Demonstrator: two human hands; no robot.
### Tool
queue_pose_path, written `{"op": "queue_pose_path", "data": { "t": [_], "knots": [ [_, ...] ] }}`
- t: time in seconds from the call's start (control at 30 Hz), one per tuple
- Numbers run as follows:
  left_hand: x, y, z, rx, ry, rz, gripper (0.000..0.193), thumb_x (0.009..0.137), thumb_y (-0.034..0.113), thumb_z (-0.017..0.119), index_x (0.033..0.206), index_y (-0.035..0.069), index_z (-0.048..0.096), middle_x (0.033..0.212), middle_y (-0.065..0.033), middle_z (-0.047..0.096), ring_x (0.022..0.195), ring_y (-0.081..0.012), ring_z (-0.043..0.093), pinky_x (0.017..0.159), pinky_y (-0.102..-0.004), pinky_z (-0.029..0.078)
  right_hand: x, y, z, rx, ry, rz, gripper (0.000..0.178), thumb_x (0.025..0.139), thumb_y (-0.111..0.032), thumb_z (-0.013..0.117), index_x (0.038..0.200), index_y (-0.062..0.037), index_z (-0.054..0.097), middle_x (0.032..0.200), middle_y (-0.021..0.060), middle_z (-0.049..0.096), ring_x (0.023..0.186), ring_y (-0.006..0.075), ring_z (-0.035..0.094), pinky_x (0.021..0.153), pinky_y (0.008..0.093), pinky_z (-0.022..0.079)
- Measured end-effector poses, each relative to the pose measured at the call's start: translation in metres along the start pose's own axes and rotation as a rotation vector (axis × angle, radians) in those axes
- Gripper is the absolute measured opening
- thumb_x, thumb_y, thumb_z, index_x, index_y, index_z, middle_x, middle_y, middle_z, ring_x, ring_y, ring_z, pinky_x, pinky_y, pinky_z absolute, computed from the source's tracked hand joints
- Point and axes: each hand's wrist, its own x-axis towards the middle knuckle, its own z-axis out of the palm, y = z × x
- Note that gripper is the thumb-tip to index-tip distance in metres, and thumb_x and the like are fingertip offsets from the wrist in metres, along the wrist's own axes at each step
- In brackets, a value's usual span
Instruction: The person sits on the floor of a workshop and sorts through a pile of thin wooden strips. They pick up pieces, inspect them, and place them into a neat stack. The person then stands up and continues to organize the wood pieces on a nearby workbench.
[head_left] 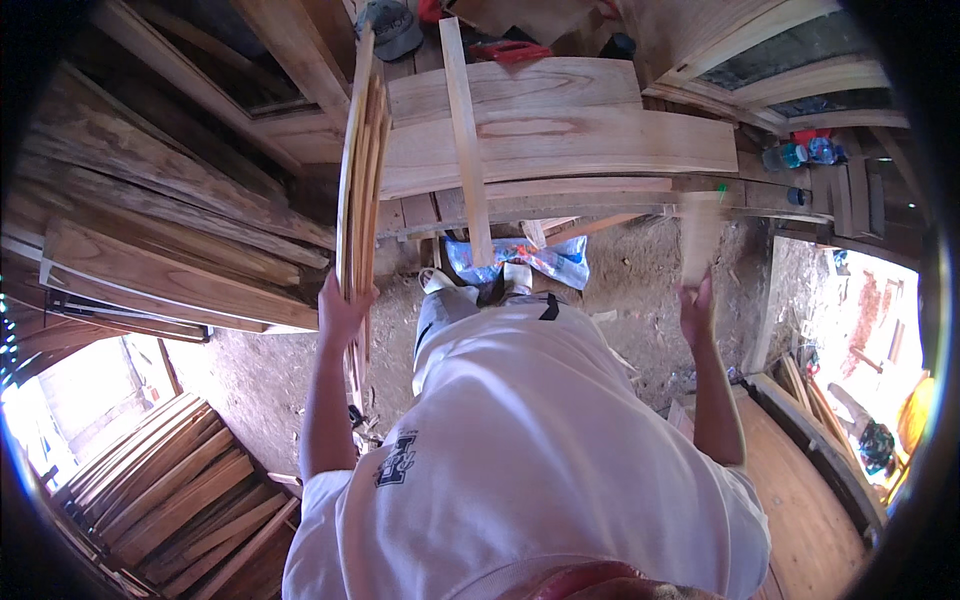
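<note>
At the left, my left hand (345, 305) is wrapped round a bundle of thin wooden slats (362, 190), which stand on edge and stretch away past the workbench. On the right, my right hand (697, 298) grips the near end of a short, flat piece of wood (702, 235), smeared by motion. Between my hands, a narrow wooden strip (462, 130) lies across wide pale boards (560, 140) on the bench, its near end sticking out over the bench edge.
A cap (392, 30) and a red-handled tool (508, 50) rest at the far side. Bottles (785, 157) stand at the right. A blue plastic bag (565, 262) lies on the floor beneath the bench. Long planks (150, 270) and a stack of lumber (180, 480) line the left.
</note>
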Motion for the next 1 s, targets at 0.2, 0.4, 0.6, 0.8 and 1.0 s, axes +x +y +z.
{"op": "queue_pose_path", "data": {
  "t": [0.2,0.4,0.6,0.8,1.0],
  "knots": [
    [-0.109,-0.089,0.031,0.238,0.171,-0.218,0.067,0.076,0.024,0.086,0.128,-0.006,0.056,0.102,-0.0288,0.070,0.100,-0.0439,0.070,0.085,-0.0462,0.055,0.027,-0.003,0.060,-0.336,-0.388,-0.179,0.050,0.085,-0.015,0.071,0.131,-0.0039,0.053,0.116,0.0216,0.062,0.108,0.0421,0.062,0.094,0.0477,0.050],
    [-0.201,-0.091,0.048,0.283,0.218,-0.490,0.062,0.075,0.021,0.085,0.124,-0.005,0.056,0.098,-0.0292,0.069,0.095,-0.0454,0.069,0.080,-0.0486,0.053,0.119,-0.050,0.161,-0.524,-0.497,-0.553,0.046,0.084,-0.004,0.065,0.130,-0.0039,0.058,0.130,0.0169,0.053,0.121,0.0376,0.055,0.099,0.0491,0.049],
    [-0.240,-0.083,0.051,0.302,0.225,-0.651,0.064,0.075,0.021,0.085,0.123,-0.008,0.054,0.091,-0.0252,0.067,0.090,-0.0424,0.069,0.079,-0.0489,0.052,0.167,-0.030,0.223,-0.601,-0.332,-0.712,0.041,0.089,-0.008,0.057,0.129,-0.0047,0.060,0.131,0.0170,0.054,0.125,0.0374,0.054,0.106,0.0487,0.047],
    [-0.300,-0.134,0.056,0.317,0.343,-0.634,0.084,0.073,0.023,0.087,0.139,-0.011,0.047,0.112,-0.0304,0.067,0.108,-0.0438,0.066,0.092,-0.0467,0.052,0.157,-0.010,0.235,-0.519,-0.217,-0.620,0.043,0.083,0.002,0.060,0.125,-0.0057,0.061,0.121,0.0134,0.056,0.118,0.0355,0.056,0.099,0.0478,0.049],
    [-0.270,-0.090,0.029,0.285,0.314,-0.726,0.083,0.074,0.019,0.087,0.139,-0.013,0.047,0.121,-0.0326,0.065,0.114,-0.0443,0.064,0.097,-0.0458,0.051,0.167,0.012,0.239,-0.523,-0.133,-0.558,0.042,0.085,-0.004,0.066,0.126,-0.0090,0.063,0.125,0.0123,0.056,0.119,0.0348,0.055,0.100,0.0469,0.050]
  ]
}}
